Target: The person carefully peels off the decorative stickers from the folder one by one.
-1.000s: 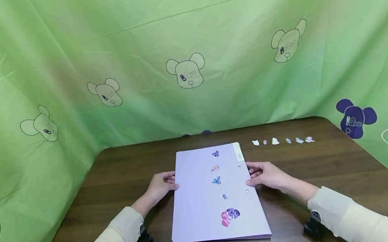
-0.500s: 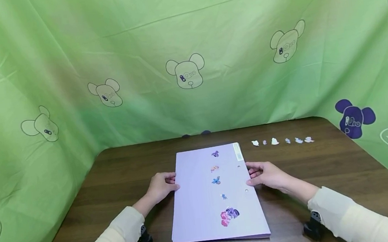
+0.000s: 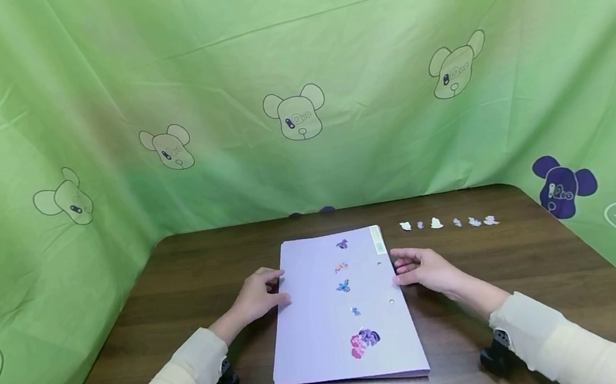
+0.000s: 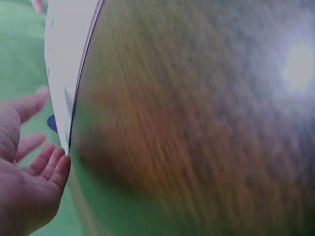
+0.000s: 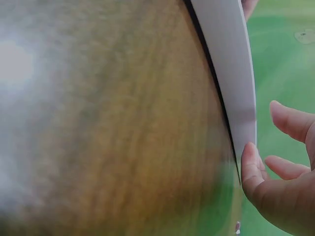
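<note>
head view: we are touching both sides of the lilac folder [image 3: 316,322] with left hand [image 3: 254,295] and right hand [image 3: 426,269], fingers apart, cutouts [image 3: 436,223] lying right of it.

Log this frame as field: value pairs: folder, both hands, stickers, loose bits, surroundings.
folder: pale purple, flat on table
label: folder's far right corner
stickers: column right of folder's middle; pink-and-purple cluster nearest the person
left hand: at folder's left edge, thumb over the cover, fingers loosely extended
right hand: at folder's right edge, fingers loosely extended; firm contact unclear
loose pieces: six, in a row on table, beyond right hand
backdrop: green cloth, printed cartoon heads
</note>
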Available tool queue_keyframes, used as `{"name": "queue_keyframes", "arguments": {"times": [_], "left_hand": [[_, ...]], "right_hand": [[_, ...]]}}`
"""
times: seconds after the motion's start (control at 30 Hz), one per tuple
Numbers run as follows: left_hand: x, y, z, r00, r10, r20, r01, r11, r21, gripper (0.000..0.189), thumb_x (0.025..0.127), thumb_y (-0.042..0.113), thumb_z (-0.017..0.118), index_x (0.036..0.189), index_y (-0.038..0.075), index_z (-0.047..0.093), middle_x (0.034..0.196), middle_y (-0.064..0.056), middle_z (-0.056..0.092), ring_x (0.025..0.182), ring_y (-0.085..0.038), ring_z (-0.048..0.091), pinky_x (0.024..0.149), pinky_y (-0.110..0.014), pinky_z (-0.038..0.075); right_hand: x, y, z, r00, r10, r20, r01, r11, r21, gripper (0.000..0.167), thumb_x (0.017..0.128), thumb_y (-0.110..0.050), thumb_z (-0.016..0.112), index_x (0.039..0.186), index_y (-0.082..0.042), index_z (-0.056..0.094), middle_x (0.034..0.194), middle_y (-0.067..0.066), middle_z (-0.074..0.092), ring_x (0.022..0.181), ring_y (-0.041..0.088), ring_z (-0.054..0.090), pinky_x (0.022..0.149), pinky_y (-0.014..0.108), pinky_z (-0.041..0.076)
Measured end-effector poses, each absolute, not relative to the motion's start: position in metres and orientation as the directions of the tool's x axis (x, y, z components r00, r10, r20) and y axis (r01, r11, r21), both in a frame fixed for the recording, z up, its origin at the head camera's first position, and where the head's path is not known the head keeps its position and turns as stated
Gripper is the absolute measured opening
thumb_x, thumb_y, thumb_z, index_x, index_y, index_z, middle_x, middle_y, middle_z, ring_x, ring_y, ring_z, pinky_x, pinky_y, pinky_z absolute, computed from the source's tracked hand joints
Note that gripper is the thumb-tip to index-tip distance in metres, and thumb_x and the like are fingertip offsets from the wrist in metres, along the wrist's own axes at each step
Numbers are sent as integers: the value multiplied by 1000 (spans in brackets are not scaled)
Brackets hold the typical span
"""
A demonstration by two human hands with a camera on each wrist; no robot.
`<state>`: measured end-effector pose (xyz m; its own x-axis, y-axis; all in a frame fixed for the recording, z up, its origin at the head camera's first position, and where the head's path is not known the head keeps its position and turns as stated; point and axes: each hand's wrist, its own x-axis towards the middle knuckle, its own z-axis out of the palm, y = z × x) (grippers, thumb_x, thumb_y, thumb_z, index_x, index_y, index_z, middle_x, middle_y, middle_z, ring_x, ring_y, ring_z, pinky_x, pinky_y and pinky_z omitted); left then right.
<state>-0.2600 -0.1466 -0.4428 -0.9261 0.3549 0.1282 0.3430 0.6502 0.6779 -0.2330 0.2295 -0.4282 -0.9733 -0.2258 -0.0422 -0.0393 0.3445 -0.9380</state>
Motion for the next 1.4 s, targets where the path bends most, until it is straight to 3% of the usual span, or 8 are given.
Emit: {"name": "queue_keyframes", "arguments": {"times": [0.17,0.43,0.63,0.8,1.03,1.13,1.4], "left_hand": [[-257,-149,-438,-834,545,85,502,686,526,71,86,37,75,141,2,48,146,-16,42,136,-33,36,108,-49,33],[-252,-145,-437,-739,667,-99,604,720,342,110,78,70,64,153,1,22,160,-17,12,147,-32,8,117,-45,9],[-251,-143,-439,-723,673,-155,627,734,261,121,73,78,61,154,1,16,161,-16,8,147,-28,5,117,-41,8],[-251,-143,-439,-708,686,-171,657,727,199,122,74,80,58,154,-1,15,161,-17,8,147,-26,5,117,-41,9],[-252,-143,-443,-699,690,-187,689,720,80,119,76,84,47,155,1,12,161,-14,6,147,-23,4,117,-38,9],[-252,-143,-444,-700,689,-186,692,720,64,118,77,84,46,155,2,11,162,-13,5,147,-22,3,117,-37,8],[-253,-146,-447,-701,688,-186,693,719,49,118,77,85,44,155,3,11,162,-13,5,147,-22,3,117,-36,8]], "right_hand": [[-237,230,-424,-975,-219,-48,-28,332,-943,68,83,-2,75,138,16,40,120,29,56,107,33,56,79,21,51],[-252,227,-419,-971,-240,6,-86,325,-942,66,84,-1,73,139,15,40,121,31,54,109,38,55,80,20,51],[-274,224,-416,-959,-274,68,-174,387,-905,60,85,-2,72,136,15,44,119,30,56,106,37,56,81,21,50],[-293,217,-413,-949,-302,88,-221,445,-868,56,87,-5,72,135,12,48,119,28,56,103,31,57,79,25,51],[-317,199,-412,-933,-346,98,-268,485,-832,50,87,-5,72,131,10,53,120,28,59,105,34,60,82,35,52],[-327,193,-416,-928,-357,102,-288,519,-805,47,86,-5,73,128,10,56,114,24,63,102,32,61,84,39,51],[-347,177,-432,-915,-392,100,-315,535,-784,40,84,-4,74,120,9,62,102,15,66,95,26,63,81,34,50]]}}
